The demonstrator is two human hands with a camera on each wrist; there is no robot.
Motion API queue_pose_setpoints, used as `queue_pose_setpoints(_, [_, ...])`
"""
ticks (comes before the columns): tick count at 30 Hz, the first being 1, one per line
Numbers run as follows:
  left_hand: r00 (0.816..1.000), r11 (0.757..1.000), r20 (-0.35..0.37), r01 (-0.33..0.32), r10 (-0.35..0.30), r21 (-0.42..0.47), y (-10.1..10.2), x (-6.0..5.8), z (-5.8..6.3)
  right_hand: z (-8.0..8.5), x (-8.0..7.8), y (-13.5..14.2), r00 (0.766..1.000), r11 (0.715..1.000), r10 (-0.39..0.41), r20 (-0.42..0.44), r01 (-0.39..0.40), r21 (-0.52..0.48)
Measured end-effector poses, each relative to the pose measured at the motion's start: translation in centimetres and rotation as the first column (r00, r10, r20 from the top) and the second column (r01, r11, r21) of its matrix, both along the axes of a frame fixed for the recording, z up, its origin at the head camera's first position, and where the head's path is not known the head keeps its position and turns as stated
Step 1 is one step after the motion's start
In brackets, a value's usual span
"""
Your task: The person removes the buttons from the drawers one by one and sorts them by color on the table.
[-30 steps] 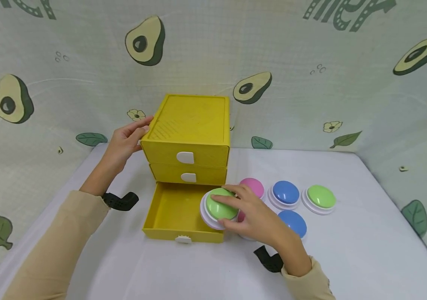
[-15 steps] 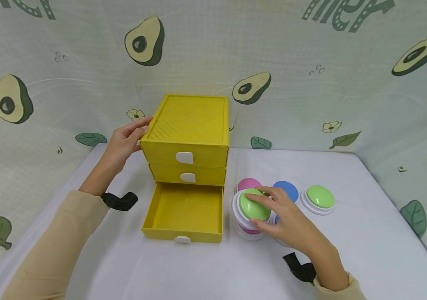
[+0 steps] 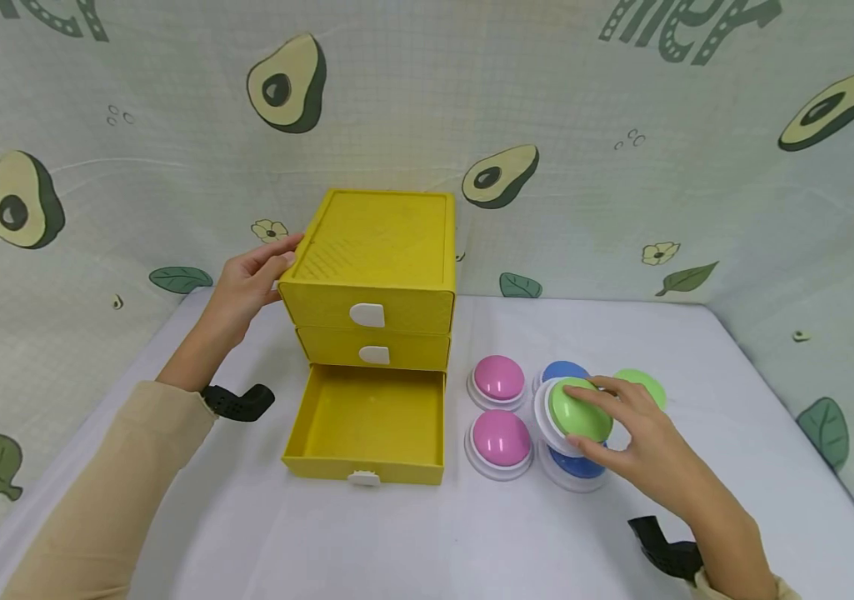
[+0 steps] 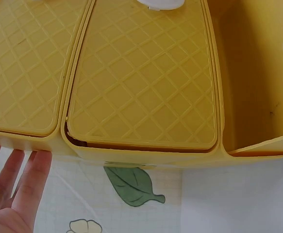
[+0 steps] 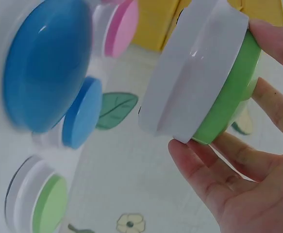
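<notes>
My right hand (image 3: 655, 442) pinches a green push button (image 3: 580, 412) with a white round base between thumb and fingers, holding it tilted above the blue buttons. In the right wrist view, this button (image 5: 224, 82) hangs clear of the others. The near blue button (image 3: 580, 465) and the far blue button (image 3: 563, 368) are partly covered by it. My left hand (image 3: 242, 287) rests straight fingers against the left side of the yellow drawer unit (image 3: 374, 242). In the left wrist view, the fingers (image 4: 32, 179) touch its side near the top drawer.
The unit's bottom drawer (image 3: 412, 473) is pulled out, with nothing inside; the upper two are closed. Two pink buttons, one far (image 3: 498, 377) and one near (image 3: 501, 437), sit right of it. Another green button (image 3: 644, 385) lies behind my right hand. Avocado-print cloth (image 3: 397, 100) hangs behind.
My right hand has carried the green button rightward from over the open drawer, past the pink buttons, to over the blue ones. The left hand and drawer unit stay put.
</notes>
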State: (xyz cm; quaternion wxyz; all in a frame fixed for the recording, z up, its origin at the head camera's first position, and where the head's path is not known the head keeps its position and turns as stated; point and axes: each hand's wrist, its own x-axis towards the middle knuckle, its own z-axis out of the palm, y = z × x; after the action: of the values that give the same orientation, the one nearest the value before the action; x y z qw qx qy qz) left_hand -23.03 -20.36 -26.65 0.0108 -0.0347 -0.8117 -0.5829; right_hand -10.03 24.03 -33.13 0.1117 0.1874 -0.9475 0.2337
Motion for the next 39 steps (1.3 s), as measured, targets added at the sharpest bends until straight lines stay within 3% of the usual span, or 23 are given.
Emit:
queue_pose_setpoints(18, [1.000, 1.000, 0.006, -0.014, 0.014, 0.006, -0.1, 0.0, 0.0, -2.7, 1.4, 6.0, 0.983, 0.983, -0.184, 0.024, 0.183, 0.019])
queue_pose_setpoints(24, [1.000, 1.000, 0.013, -0.012, 0.011, 0.009, 0.0, 0.0, 0.0, -3.8, 2.0, 7.4, 0.979, 0.979, -0.201, 0.018, 0.201, -0.007])
queue_pose_setpoints(39, [1.000, 1.000, 0.016, -0.020, 0.020, 0.006, 0.1, -0.2, 0.0, -6.3, 2.2, 9.3, 0.967, 0.972, -0.236, 0.100, 0.234, 0.031])
